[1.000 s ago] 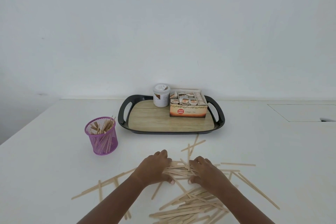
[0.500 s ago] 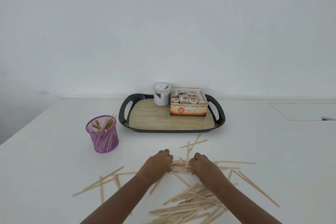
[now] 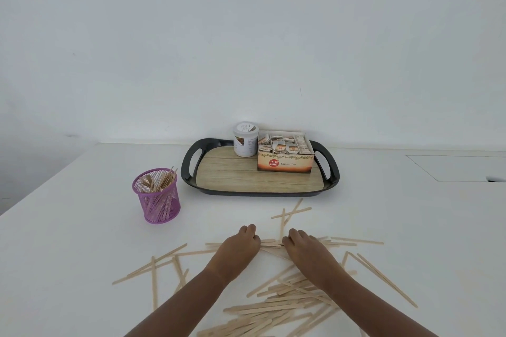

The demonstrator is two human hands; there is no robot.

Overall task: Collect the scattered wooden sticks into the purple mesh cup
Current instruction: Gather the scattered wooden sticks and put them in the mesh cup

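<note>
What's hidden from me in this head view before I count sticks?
- Sticks under the left hand and right hand: covered, so any grip is unclear.
- Pile at the bottom: cut off by the frame edge.
- Sticks in the cup: overlapping behind mesh, uncountable.
- Jar label: too small.

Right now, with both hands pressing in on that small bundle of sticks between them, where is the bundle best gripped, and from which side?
Probably at its two ends, coming in from left and right. The bundle lies flat and runs sideways across the table, so the left hand and right hand cap the ends, keeping the thin sticks aligned instead of fanning out.
</note>
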